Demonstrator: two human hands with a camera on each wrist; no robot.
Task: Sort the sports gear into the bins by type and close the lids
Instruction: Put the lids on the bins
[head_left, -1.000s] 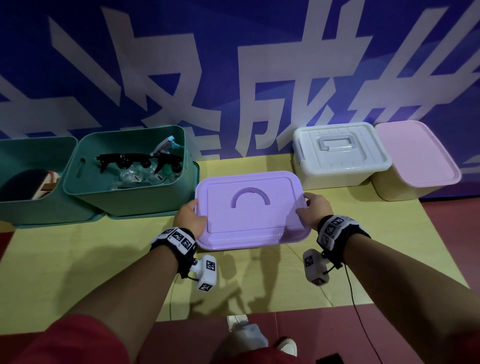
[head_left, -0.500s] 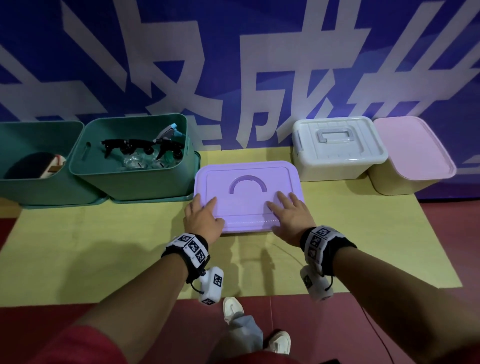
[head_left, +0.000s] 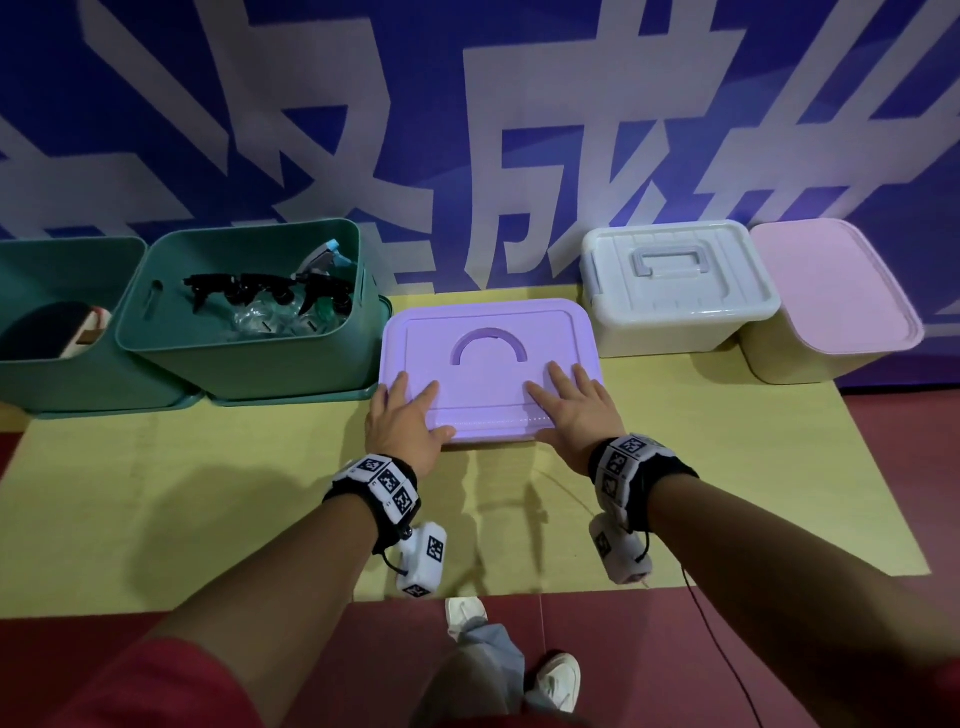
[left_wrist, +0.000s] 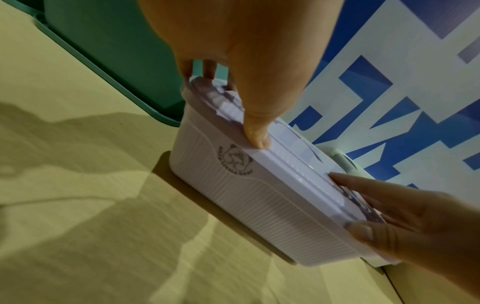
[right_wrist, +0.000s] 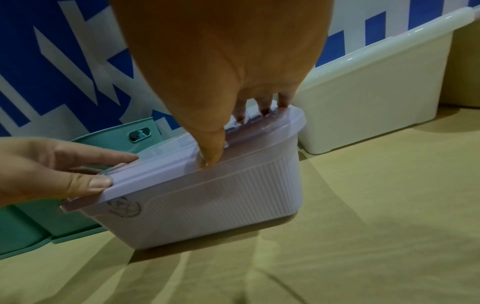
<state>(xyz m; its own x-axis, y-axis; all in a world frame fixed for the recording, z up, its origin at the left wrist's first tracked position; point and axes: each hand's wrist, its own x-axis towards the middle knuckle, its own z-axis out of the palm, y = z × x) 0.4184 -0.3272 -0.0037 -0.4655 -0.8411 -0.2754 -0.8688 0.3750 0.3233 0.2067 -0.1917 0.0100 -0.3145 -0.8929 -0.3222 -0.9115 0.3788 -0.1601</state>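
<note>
A purple bin stands in the middle of the yellow mat with its purple lid on top. My left hand lies flat on the lid's front left part, its thumb over the front edge. My right hand lies flat on the front right part with fingers spread. In the left wrist view the left hand presses its thumb on the lid rim above the ribbed bin wall. The right wrist view shows the right hand pressing down on the same lid. Neither hand holds anything.
Left of the purple bin stand two open green bins: the nearer one holds black and clear items, the far one a paddle. On the right are a white bin and a pink-lidded bin, both with lids on. A blue banner wall is close behind.
Both hands let go of the lid's side edges and moved onto its top near the front. The lid came down onto the purple bin.
</note>
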